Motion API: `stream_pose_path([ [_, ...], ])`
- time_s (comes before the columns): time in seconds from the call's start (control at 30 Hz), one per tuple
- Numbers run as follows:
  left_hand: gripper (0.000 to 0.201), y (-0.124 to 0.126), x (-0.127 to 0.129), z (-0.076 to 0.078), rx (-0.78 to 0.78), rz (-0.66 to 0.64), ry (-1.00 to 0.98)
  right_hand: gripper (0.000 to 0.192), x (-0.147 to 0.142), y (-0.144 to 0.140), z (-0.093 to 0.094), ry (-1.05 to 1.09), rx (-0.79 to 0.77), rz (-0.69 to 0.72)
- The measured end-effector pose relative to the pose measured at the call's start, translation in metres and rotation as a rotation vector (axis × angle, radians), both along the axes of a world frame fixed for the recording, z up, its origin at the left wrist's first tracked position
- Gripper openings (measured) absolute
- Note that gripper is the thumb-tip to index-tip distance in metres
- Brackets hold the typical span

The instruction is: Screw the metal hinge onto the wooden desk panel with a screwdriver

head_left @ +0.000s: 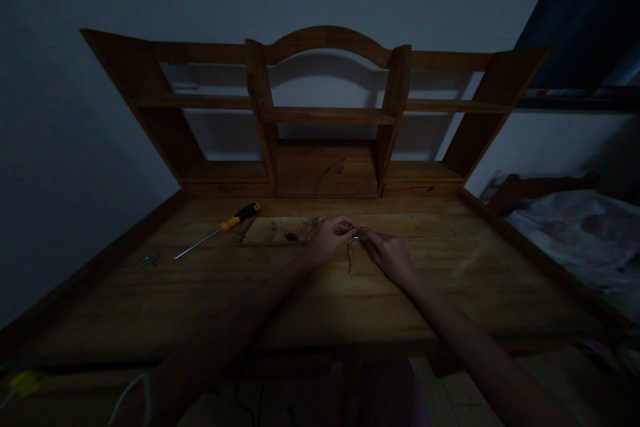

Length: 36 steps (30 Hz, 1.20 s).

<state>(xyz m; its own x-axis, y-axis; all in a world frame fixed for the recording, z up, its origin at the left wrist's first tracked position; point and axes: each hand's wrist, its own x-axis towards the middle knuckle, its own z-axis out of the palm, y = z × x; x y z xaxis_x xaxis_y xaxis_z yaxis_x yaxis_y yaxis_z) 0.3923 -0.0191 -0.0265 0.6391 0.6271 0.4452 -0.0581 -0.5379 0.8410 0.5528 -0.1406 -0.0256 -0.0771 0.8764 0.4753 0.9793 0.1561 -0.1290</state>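
My left hand (pixel 330 238) and my right hand (pixel 387 250) meet over the middle of the wooden desk (pixel 300 300). Fingertips of both hands are pinched at a small shiny metal piece (pixel 356 235), too small and dark to name. Just below it a thin, dark, cord-like strip (pixel 349 260) runs down toward the desk top; whether it joins the piece, I cannot tell. Behind my left hand lies a pale wooden strip (pixel 270 229) with dark marks. A screwdriver (pixel 225 227) with a black and yellow handle rests to the left, its shaft pointing toward me.
Several small metal pieces, apparently screws (pixel 149 259), lie left of the screwdriver. A wooden shelf unit (pixel 327 117) rises along the desk's back edge. Raised rims (pixel 540 260) border the desk sides. At right stands a bed with pale covering (pixel 575 227). The room is dim.
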Motion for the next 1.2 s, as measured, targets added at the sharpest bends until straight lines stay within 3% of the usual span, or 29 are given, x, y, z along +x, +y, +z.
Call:
stream_pose_path([
  [0.37,0.012,-0.004,-0.0005,0.0021,0.204,0.062,0.071,0.028,-0.0005,0.001,0.0009,-0.025,-0.019,-0.032],
  [0.9,0.024,-0.0036,-0.0041,0.0021,0.314,0.037,0.131,0.028,0.0005,0.0,0.0021,-0.026,-0.01,-0.014],
  [1.2,0.013,-0.0036,-0.0026,0.0044,0.319,0.082,0.068,0.029,-0.0015,-0.0013,0.005,-0.003,-0.019,0.0],
])
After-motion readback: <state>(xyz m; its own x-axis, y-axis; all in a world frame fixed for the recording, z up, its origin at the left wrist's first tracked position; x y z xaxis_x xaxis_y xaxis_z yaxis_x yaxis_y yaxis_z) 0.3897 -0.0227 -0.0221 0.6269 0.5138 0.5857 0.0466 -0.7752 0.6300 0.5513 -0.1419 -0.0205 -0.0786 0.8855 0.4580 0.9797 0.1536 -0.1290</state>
